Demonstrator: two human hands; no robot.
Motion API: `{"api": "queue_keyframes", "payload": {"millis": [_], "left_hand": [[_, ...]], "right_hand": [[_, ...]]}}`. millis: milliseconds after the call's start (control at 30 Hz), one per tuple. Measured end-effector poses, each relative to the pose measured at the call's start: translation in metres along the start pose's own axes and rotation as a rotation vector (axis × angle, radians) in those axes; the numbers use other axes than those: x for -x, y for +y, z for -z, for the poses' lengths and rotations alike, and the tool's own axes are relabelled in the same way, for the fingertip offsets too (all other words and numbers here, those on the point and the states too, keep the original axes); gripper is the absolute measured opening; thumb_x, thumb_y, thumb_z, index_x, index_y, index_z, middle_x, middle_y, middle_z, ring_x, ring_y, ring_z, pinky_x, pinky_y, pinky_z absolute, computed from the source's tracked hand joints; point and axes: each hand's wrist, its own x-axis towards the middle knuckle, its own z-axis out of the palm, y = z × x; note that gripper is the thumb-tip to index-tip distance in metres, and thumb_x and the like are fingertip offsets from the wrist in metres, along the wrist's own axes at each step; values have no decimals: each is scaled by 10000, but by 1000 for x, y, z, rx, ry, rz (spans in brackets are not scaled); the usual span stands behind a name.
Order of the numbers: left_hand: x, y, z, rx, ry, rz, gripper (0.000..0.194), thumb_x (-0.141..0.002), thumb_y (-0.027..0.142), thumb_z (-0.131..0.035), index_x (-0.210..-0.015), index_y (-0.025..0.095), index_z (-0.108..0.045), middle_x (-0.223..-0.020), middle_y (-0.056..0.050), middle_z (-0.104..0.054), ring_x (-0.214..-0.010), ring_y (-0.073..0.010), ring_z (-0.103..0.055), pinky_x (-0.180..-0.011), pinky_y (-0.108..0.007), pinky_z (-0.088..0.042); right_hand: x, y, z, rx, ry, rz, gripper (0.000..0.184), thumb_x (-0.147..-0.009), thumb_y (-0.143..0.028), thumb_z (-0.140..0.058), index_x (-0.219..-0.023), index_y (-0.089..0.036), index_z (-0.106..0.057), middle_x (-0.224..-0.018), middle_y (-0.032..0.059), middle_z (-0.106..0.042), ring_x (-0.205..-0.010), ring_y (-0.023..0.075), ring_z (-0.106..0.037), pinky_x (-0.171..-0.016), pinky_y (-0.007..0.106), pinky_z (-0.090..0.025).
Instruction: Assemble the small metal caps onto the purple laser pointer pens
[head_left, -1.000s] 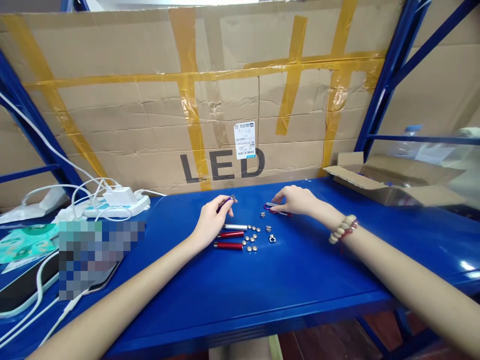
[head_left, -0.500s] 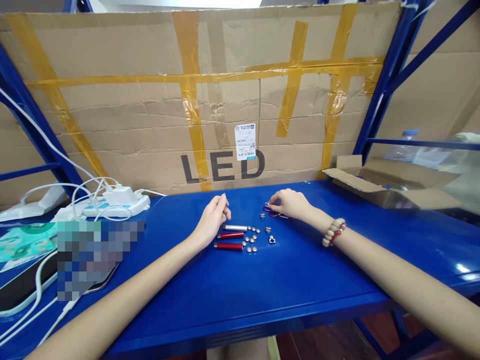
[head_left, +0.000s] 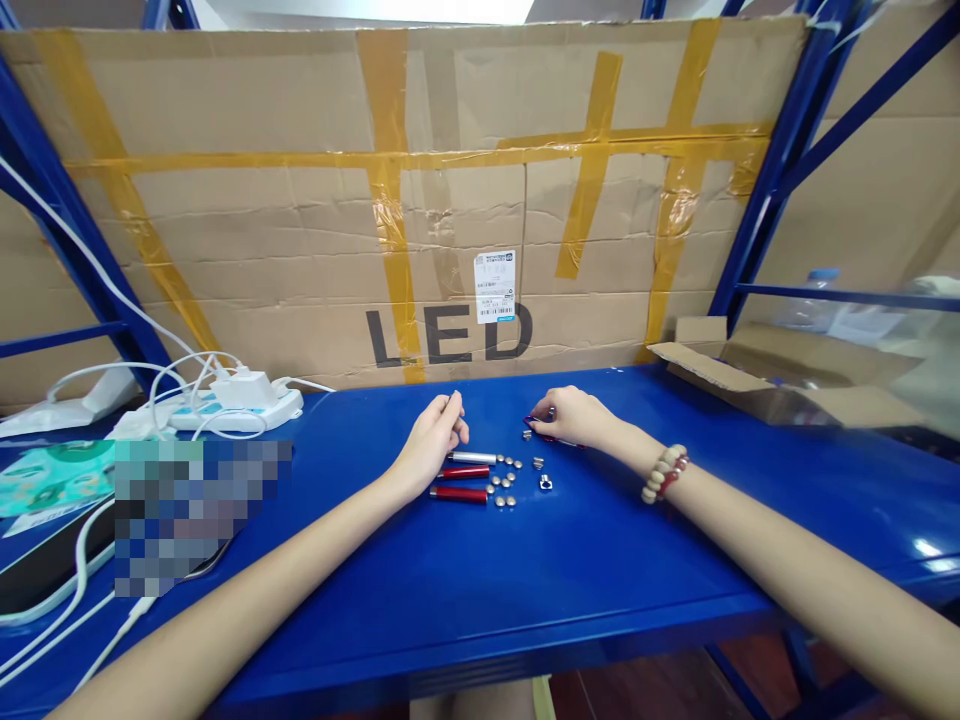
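Observation:
My left hand (head_left: 431,445) rests at the left of the small parts, fingers curled and pressed together; whatever they hold, if anything, is hidden. Beside it lie a silver tube (head_left: 474,458) and two red tubes, the upper one (head_left: 466,473) and the lower one (head_left: 461,495). Several button cells (head_left: 509,480) are spread just right of the tubes. My right hand (head_left: 574,415) is closed at the fingertips on a thin red and purple cord (head_left: 529,421), mostly covered by the hand. Small shiny metal pieces (head_left: 538,463) lie below it, one of them a clip-like part (head_left: 545,482).
A blue tabletop (head_left: 525,570) carries everything. At left are a white power strip (head_left: 277,410) with cables, a green packet (head_left: 60,480) and a dark device (head_left: 60,560). An open cardboard box (head_left: 787,400) stands at back right. A large cardboard sheet (head_left: 300,260) closes the back.
My right hand's fingertips have come down and slightly left over the cord, covering more of it. The left hand stays beside the tubes, and the view has shifted slightly.

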Motion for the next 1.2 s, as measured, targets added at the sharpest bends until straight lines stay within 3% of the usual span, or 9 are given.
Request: {"api": "queue_keyframes", "payload": {"millis": [200,333,400,500,600,800,967,1200], "left_hand": [[3,4,-3,-30,-35,65,291,-901,400,-342,-751,151,-330,-581,27,-476,-417,-36,-285,-430,-175,-207],[2,2,-2,-75,-41,-17,293,-855,414,-452,-773,148,-361,-613,30,-471,-474,-39,-316,-471,-170,-261],[3,1,-2,-102,-51,-73,309,-830,430,-490,-781,147,-375,-634,28,-472,-504,-42,-332,-494,-169,-280],[6,2,-3,-58,-96,-132,321,-826,430,-494,-760,153,-346,-610,41,-419,-512,-44,-326,-491,-169,-272],[9,6,-5,-17,-107,-184,317,-818,394,-512,-732,158,-318,-576,54,-346,-510,-48,-328,-480,-164,-267],[10,9,-7,-83,-37,-214,294,-821,349,-508,-709,160,-312,-554,57,-336,-484,-49,-334,-466,-168,-270],[11,3,-7,-258,-5,-250,275,-844,360,-467,-710,156,-338,-572,42,-371,-515,-64,-357,-513,-186,-299],[10,1,-5,-342,23,-308,280,-841,354,-467,-697,151,-339,-625,25,-389,-552,-69,-362,-546,-193,-299]], "right_hand": [[-4,5,-3,11,34,1,126,-767,-188,-583,-820,-165,-695,-817,62,-595,-764,164,-545,-553,204,-301],[-1,0,2,-105,119,57,224,-885,-302,-495,-969,-196,-674,-871,41,-602,-770,114,-550,-607,187,-364],[4,-11,5,-280,146,140,323,-928,-375,-412,-1046,-187,-647,-854,32,-604,-688,70,-544,-609,165,-393],[13,-33,6,-756,99,413,368,-890,-387,-468,-1051,-102,-636,-776,41,-599,-570,56,-509,-558,161,-410],[21,-47,7,-850,103,564,335,-893,-370,-469,-1025,-117,-644,-766,26,-590,-613,52,-510,-595,158,-412],[29,-48,14,-519,180,723,285,-924,-312,-435,-905,-85,-608,-726,23,-509,-621,42,-407,-596,168,-331],[31,-47,13,-211,244,729,275,-936,-289,-412,-849,-69,-553,-761,31,-473,-615,49,-362,-562,188,-272],[30,-46,7,-155,359,762,257,-938,-261,-396,-835,-69,-533,-739,30,-445,-591,50,-335,-537,197,-239]]}}
